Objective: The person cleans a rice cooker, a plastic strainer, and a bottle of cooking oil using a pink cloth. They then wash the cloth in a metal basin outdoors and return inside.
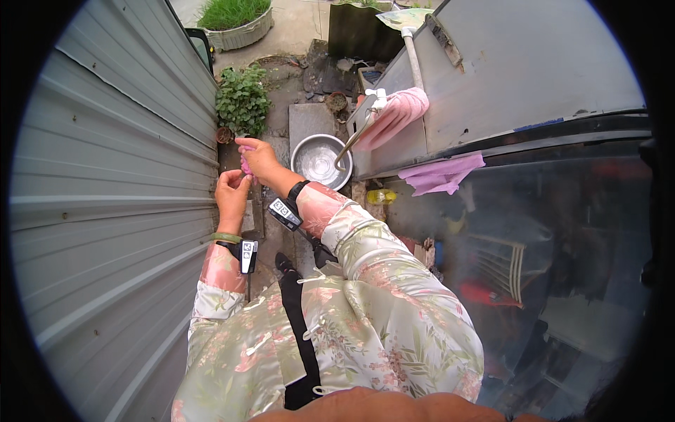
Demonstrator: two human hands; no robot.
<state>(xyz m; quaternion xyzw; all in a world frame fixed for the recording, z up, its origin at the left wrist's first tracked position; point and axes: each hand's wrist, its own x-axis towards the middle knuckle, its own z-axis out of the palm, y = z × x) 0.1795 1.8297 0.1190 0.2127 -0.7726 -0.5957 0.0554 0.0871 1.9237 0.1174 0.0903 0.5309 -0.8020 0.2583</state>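
My right hand (261, 161) is closed around a bunched pink-purple cloth (246, 164), most of it hidden by the fingers. Just below, my left hand (232, 196) pinches the cloth's lower end between thumb and fingers. Both hands are close to the corrugated metal wall. To the right of them, a round metal basin (300, 153) sits on the ground with what looks like clear water inside. A curved metal tap spout (349, 143) reaches over the basin from a white tap valve (376, 98).
The corrugated metal wall (121, 158) bounds the left. A pink towel (403, 113) hangs by the tap, and a purple cloth (443, 174) hangs over the right-hand panel's edge. A leafy plant (242, 100) grows ahead. A yellow object (381, 197) lies right of the basin.
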